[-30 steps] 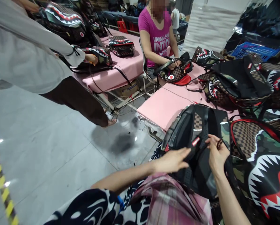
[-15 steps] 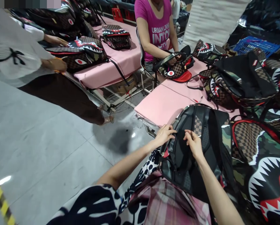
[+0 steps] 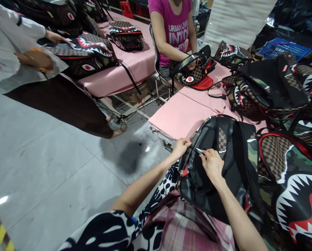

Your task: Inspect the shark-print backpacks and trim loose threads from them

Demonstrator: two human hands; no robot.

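Observation:
A black backpack [image 3: 235,153] with checkered and camouflage patches lies back panel up over the table edge and my lap. My right hand [image 3: 212,164] is closed around small thread snips [image 3: 199,151], their pale blades pointing left above the bag. At the bag's left edge, my left hand [image 3: 181,147] is pinched shut, just left of the blade tips. Whatever sits between its fingertips is too small to make out. A second backpack [image 3: 273,153] with a shark-mouth print lies to the right, against the first.
More shark-print bags [image 3: 273,83] are piled on the pink table [image 3: 182,113]. Across it a seated person [image 3: 173,35] handles a bag. At left, a standing person's hand [image 3: 55,36] touches a bag on another pink table [image 3: 98,82]. A blue crate [image 3: 286,48] stands behind.
My right hand has turned and moved slightly down and left, so the snips' blades now show. My left fingers have closed into a pinch. The standing person has shifted left.

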